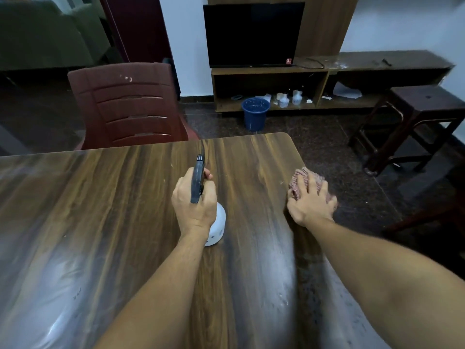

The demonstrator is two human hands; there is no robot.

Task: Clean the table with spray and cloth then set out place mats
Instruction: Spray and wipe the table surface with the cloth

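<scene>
A glossy brown wooden table [113, 210] fills the lower view. My left hand [193, 200] grips a white spray bottle [217, 226] with a dark trigger head, held over the table's middle. A finger sits on the trigger. My right hand [310, 200] lies flat with spread fingers on a red-and-white checked cloth [300, 178], pressing it on the table's right edge. Part of the cloth is hidden under the hand. No place mats are in view.
A dark red plastic chair [128, 107] stands at the table's far side. Beyond it are a TV [253, 34] on a low wooden unit, a blue bucket [255, 113] on the floor and a dark wooden stool [417, 122] at the right.
</scene>
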